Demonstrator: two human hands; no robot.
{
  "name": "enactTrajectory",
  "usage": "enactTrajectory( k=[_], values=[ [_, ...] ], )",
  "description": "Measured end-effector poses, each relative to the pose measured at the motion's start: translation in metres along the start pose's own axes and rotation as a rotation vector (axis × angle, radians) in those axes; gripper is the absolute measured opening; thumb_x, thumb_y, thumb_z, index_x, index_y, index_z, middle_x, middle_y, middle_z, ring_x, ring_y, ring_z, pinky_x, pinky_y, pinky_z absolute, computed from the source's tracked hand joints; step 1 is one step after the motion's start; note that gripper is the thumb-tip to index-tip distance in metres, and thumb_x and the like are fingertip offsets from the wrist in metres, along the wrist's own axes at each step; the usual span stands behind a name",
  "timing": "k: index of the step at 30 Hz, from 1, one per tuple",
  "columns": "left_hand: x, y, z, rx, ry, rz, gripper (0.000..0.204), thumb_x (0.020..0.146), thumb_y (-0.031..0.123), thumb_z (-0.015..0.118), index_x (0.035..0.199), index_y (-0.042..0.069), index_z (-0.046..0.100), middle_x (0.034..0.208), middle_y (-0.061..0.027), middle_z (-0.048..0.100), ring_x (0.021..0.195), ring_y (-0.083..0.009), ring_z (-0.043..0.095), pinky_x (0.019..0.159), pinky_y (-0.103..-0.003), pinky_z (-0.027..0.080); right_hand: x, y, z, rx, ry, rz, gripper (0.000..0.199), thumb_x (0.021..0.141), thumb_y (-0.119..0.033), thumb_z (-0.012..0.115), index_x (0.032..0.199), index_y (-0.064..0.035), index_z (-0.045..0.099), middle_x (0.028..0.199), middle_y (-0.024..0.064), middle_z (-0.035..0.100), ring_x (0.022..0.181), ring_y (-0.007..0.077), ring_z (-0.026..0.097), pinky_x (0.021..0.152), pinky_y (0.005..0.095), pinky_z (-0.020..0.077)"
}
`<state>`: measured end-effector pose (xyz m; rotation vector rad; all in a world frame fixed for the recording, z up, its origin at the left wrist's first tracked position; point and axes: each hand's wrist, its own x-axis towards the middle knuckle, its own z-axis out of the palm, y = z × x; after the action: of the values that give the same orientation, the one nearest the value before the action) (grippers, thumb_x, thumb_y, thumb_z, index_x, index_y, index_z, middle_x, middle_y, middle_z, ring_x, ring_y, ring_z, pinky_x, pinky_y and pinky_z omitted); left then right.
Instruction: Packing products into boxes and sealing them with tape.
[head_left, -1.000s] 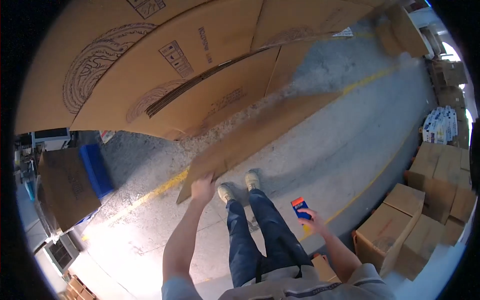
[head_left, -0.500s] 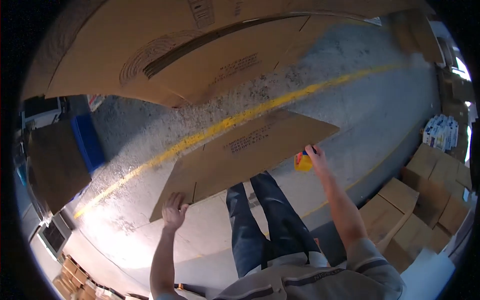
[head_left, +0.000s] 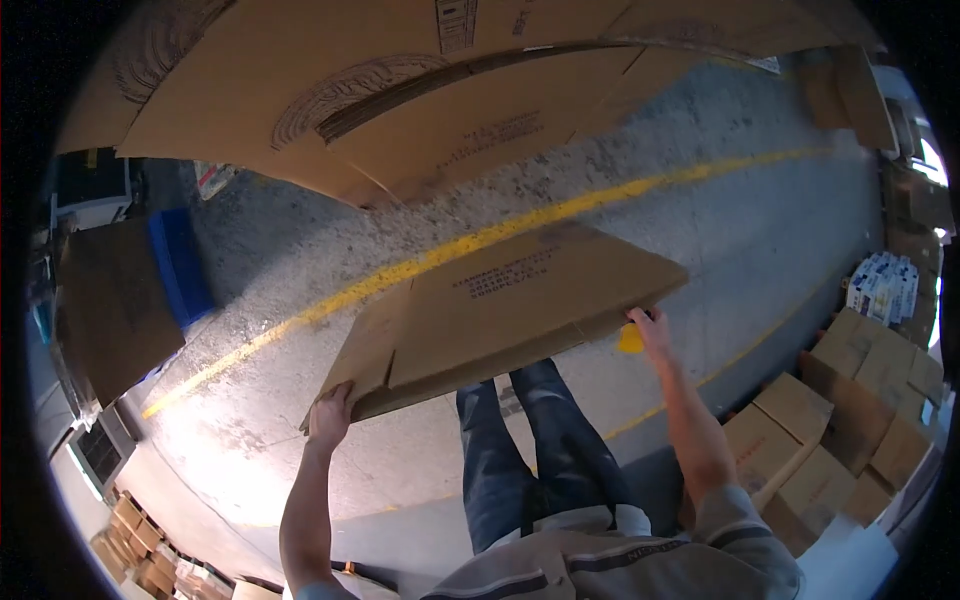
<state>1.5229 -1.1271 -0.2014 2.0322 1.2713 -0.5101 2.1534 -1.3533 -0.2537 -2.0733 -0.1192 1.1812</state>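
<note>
In front of my legs a flattened cardboard box (head_left: 480, 325) is held up at a tilt, dark print on its upper face. Along its near edge a second layer shows below the top panel. My left hand (head_left: 331, 415) is closed round its near left corner, fingers on top. At the near right edge, my right hand (head_left: 652, 328) grips the cardboard. A small yellow object (head_left: 629, 340) hangs from that same hand, beneath the edge; its kind is mostly hidden by the hand and the box.
Ahead stands a large stack of flat cardboard (head_left: 400, 150). A yellow line (head_left: 500, 225) crosses the concrete floor. Closed cartons (head_left: 770, 430) fill the right side, with a white-and-blue bundle (head_left: 882, 285) behind. At left are a brown board (head_left: 110, 310) and a blue panel (head_left: 180, 265).
My left hand has gone from lying flat on the box to gripping its left corner. My right hand now holds the right edge. The near side has thickened, showing a lower layer.
</note>
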Motion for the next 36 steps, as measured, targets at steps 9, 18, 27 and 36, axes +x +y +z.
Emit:
enactTrajectory(
  k=[9, 18, 27, 36],
  values=[
    [0.019, -0.034, -0.040, -0.620, 0.315, -0.404, 0.040, 0.101, 0.029, 0.051, 0.111, -0.008, 0.063, 0.091, -0.0224, 0.070, 0.082, -0.0294, 0.067, 0.071, -0.041, 0.050, -0.041, -0.126, 0.002, -0.893, -0.178, -0.512, 0.034, 0.087, -0.025, 0.064, 0.116, -0.0077, 0.065, 0.104, 0.0157, 0.066, 0.089, 0.0274, 0.066, 0.079, 0.0390, 0.0524],
    [0.086, -0.008, 0.073, -0.247, 0.637, -0.492, 0.070, 0.095, 0.026, 0.054, 0.149, -0.004, 0.021, 0.143, -0.0390, 0.034, 0.132, -0.0499, 0.038, 0.109, -0.047, 0.034, -0.042, -0.114, 0.099, -1.254, -0.243, -0.602, 0.064, 0.079, -0.059, 0.070, 0.123, -0.0113, 0.065, 0.117, 0.0278, 0.056, 0.095, 0.0422, 0.064, 0.081, 0.0470, 0.0535],
    [0.111, 0.070, 0.083, 0.112, 0.110, -0.485, 0.074, 0.094, 0.044, 0.055, 0.155, 0.017, 0.022, 0.158, -0.0306, 0.001, 0.144, -0.0529, 0.006, 0.117, -0.054, 0.020, 0.000, -0.079, 0.094, -1.062, -0.010, -0.404, 0.110, 0.054, -0.067, 0.084, 0.141, -0.0092, 0.049, 0.122, 0.0261, 0.052, 0.110, 0.0423, 0.059, 0.092, 0.0469, 0.0503],
    [0.080, 0.020, 0.082, 0.309, -0.099, -0.178, 0.065, 0.094, 0.050, 0.051, 0.146, 0.013, 0.043, 0.156, -0.0241, 0.026, 0.148, -0.0403, 0.011, 0.116, -0.061, 0.018, 0.048, -0.053, 0.122, -1.155, -0.214, -0.157, 0.086, 0.060, -0.062, 0.081, 0.129, -0.0160, 0.060, 0.116, 0.0176, 0.065, 0.116, 0.0360, 0.056, 0.095, 0.0453, 0.0488]
  ],
)
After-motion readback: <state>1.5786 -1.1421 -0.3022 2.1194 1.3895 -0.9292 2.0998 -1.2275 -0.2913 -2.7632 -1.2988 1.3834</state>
